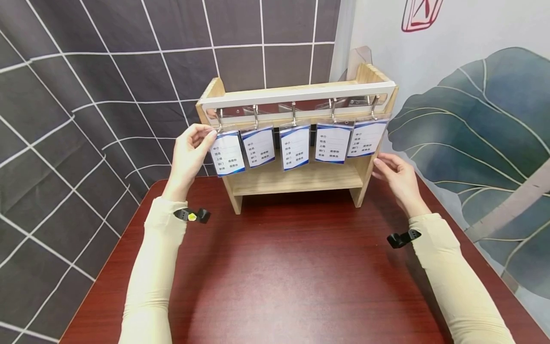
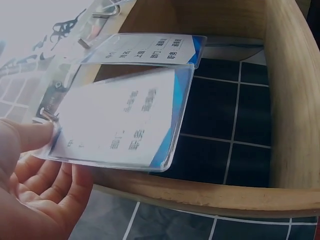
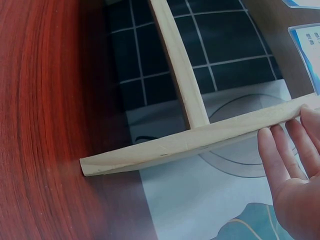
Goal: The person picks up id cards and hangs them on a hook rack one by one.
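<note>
My left hand (image 1: 192, 149) pinches the top corner of the leftmost name badge (image 1: 228, 154), thumb over its clear sleeve and fingers beneath. That badge (image 2: 120, 120) hangs at a metal hook, close beside a second badge (image 2: 145, 49) in the left wrist view. Several blue-edged white badges hang in a row from hooks on the white rail (image 1: 296, 91) of a wooden rack (image 1: 296, 179). My right hand (image 1: 397, 179) touches the rack's right side panel (image 3: 160, 147), its fairly straight fingers against the outer face and the thumb by the front edge.
The rack stands at the back of a dark red wooden table (image 1: 275, 267). Behind it hangs a dark cloth with white grid lines (image 1: 142, 71), and a wall with a large leaf picture (image 1: 481, 143) rises at the right. A lower shelf (image 1: 296, 179) spans the rack.
</note>
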{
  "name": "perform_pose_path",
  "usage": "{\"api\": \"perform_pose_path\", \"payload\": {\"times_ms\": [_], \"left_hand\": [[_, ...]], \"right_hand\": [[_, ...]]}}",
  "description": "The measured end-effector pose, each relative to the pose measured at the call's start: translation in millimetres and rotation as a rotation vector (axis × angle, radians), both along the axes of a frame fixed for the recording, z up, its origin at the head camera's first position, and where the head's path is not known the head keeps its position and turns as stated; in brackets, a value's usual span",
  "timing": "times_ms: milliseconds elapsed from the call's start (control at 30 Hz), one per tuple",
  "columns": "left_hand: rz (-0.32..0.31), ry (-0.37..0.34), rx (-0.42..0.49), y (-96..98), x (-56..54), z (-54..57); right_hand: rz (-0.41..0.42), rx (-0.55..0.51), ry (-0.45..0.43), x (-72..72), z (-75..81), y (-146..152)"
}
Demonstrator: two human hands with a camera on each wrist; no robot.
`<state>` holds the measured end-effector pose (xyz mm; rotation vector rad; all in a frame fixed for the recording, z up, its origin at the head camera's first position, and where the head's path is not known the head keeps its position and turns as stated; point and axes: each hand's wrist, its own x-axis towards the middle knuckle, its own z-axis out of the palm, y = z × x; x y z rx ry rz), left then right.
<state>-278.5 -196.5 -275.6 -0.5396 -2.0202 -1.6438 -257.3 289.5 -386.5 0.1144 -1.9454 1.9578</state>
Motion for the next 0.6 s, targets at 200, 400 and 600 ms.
{"api": "perform_pose_path", "payload": {"times_ms": [200,400,600], "left_hand": [[0.007,-0.024,0.03,-0.8,0.8,-3.4],[0.001,-0.045,0.027,-1.4,1.6,-10.8],[0.004,-0.086,0.026,-1.8,4.0,-19.9]], "right_hand": [[0.004,-0.006,0.001,-0.3,-0.5,0],[0.003,-0.008,0.003,0.3,0.3,0],[0.0,-0.017,0.007,1.1,0.9,0]]}}
